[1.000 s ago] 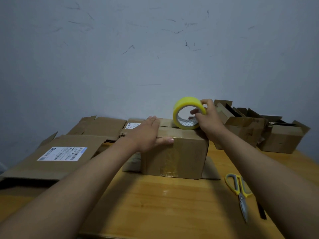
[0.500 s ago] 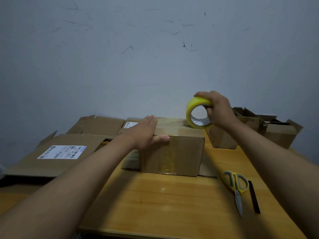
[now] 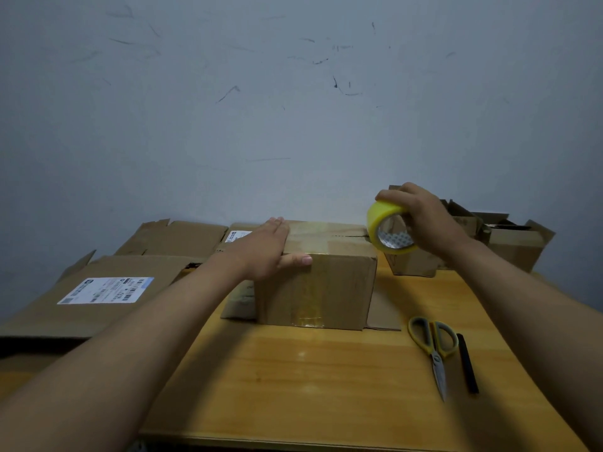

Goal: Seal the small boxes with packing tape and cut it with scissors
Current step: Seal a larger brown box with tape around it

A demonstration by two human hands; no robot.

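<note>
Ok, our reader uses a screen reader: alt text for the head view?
A left hand presses flat on a brown cardboard box while the right hand holds a yellow tape roll at its right edge; yellow-handled scissors lie on the wooden table.

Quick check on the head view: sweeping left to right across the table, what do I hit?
Flattened carton with the shipping label → left hand pressing the box being sealed → tape roll gripped by the right hand → scissors → black stick → open boxes at the far right.
</note>
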